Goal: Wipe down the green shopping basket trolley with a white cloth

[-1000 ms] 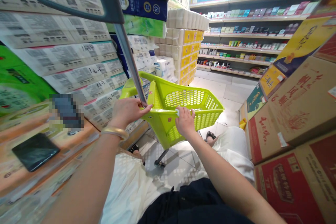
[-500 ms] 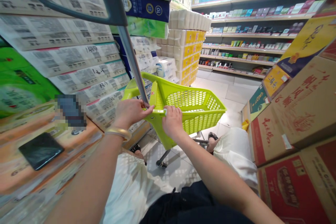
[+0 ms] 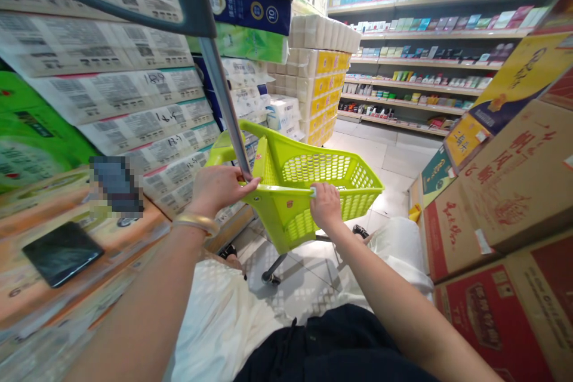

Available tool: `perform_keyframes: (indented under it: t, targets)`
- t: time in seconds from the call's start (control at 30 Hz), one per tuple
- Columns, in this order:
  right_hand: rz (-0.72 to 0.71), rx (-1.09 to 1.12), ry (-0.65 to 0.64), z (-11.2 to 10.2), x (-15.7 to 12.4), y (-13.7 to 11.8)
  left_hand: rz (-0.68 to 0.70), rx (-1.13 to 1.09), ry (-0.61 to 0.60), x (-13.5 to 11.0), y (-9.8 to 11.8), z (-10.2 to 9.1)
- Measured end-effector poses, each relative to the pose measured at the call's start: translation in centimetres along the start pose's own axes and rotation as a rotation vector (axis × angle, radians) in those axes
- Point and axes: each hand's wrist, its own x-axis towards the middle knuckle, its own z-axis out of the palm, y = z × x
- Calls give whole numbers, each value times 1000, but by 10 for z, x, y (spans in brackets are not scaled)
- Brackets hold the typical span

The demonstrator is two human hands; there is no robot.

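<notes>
A lime-green plastic shopping basket on wheels stands on the tiled floor in front of me. Its grey pull handle rises up and to the left. My left hand is closed around the base of that handle at the basket's near rim. My right hand presses something small and white against the near rim, fingers curled over it. A gold bangle sits on my left wrist.
Stacked tissue packs and blue packs fill the left side. A black phone lies on orange packs at lower left. Cardboard boxes are stacked on the right. Shelves line the back across the tiled aisle.
My right hand slid left along the basket's near rim, then back to the right. The left hand kept its grip on the handle base.
</notes>
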Motion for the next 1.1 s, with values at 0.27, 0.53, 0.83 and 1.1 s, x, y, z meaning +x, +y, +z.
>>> perform_keyframes:
  t: [0.27,0.53,0.83,1.1]
  targets:
    - [64,63,30,2,4,-25,7,4,12,0,1,3]
    - [-188,216,-47,-13,9,-123,9,-4,58,-1,-1,5]
    - [-4,49,-32,-2,3,-18,11,-1,25,0,-3,4]
    - [126,43,-17,-4,7,-12,20,0,34,0,3,5]
